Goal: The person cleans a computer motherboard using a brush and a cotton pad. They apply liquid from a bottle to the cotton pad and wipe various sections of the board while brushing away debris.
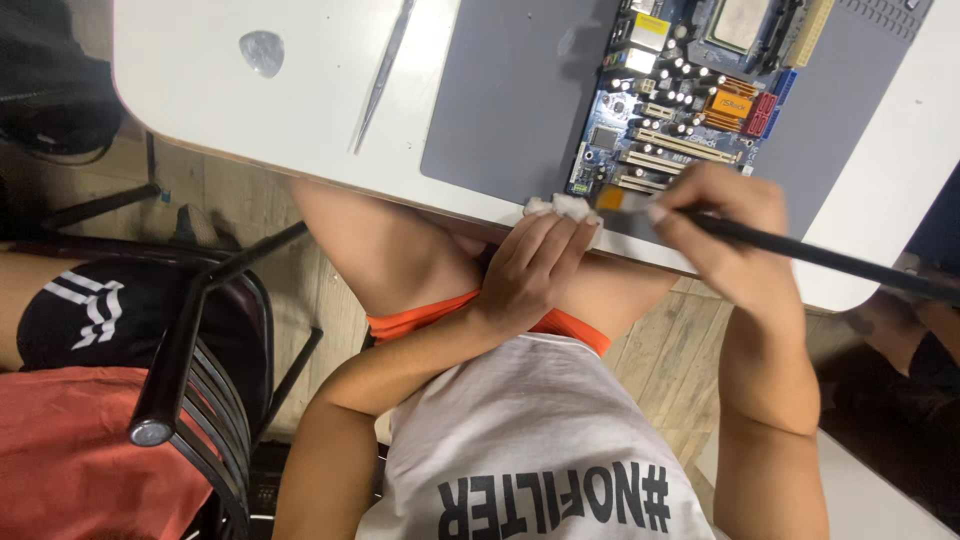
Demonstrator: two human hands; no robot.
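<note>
A blue computer motherboard (680, 100) lies on a grey mat (510, 100) on a white table (200, 70). My right hand (725, 235) grips a long black-handled brush (810, 255), whose bristled end touches the near edge of the board. My left hand (535, 265) rests at the table's front edge, fingers closed over a small white wad of cloth or tissue (560, 206) beside the board's near corner.
Metal tweezers (385, 75) and a grey guitar-pick-shaped prying tool (262, 50) lie on the white table to the left. A black metal chair (200, 330) stands at the left, with another seated person in black shorts (90, 310) and a red top.
</note>
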